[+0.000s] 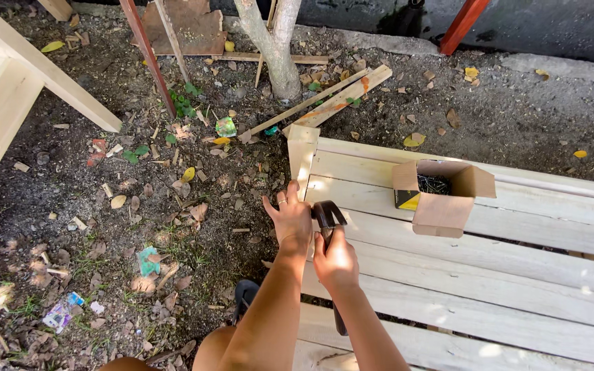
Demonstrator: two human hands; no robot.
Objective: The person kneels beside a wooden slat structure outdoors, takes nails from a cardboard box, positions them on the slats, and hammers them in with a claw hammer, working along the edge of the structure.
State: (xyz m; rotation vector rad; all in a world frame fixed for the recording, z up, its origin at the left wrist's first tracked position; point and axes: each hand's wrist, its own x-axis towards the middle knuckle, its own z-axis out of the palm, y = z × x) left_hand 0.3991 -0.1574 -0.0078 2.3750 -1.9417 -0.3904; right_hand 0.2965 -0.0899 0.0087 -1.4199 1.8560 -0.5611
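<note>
Currently, the head view shows your two hands at the left end of a pale wooden slatted panel (489,275) that lies on the ground.

Left hand: your left hand (289,216) rests at the panel's left edge, just below its upper left corner. The fingers (270,206) are spread narrowly and press against the edge of a slat. Whether they pinch a small item there, you cannot tell from this view.

Right hand: your right hand (336,261) is closed around the handle of a claw hammer (326,214). The dark hammer head sits just beside the left hand, over the second slat from the top and close to the left edge. The handle runs down under the right hand toward the bottom edge of the panel.

Items on the panel: an open cardboard box (441,199) stands on the upper slats, well to the right of both hands. Dark nails (434,184) are visible inside it.

Surroundings: an upright wooden post (302,152) stands at the panel's upper left corner. Two loose wooden strips (324,102) lie on the ground beyond that corner, pointing toward a thin tree trunk (276,48). Another pale wooden frame (8,96) occupies the upper left of the view. The ground (139,227) is dark soil scattered with dry leaves and scraps.
</note>
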